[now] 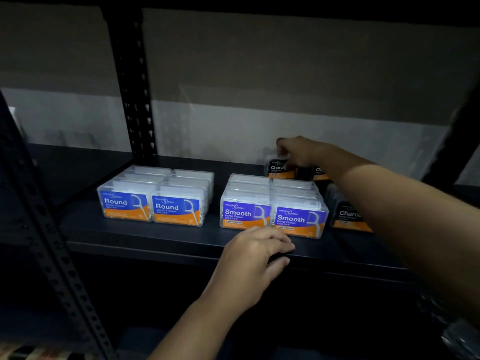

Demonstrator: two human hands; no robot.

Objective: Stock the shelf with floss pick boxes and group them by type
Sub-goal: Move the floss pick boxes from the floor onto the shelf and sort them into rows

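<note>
Head view: a black-labelled clear plastic Charcoal floss box (pixel 279 168) is being pinched by the right hand (pixel 296 152) at the dark metal shelf's (pixel 155 237) back; it should be seated squarely against its neighbours. The left hand (pixel 252 258) is being rested, fingers together, on the shelf edge.

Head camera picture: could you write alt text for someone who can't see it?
A person's right hand reaches to the back of a dark shelf and grips a black Charcoal floss box, while the left hand rests on the shelf's front edge. Round boxes and Smooth boxes stand grouped alongside.
</note>
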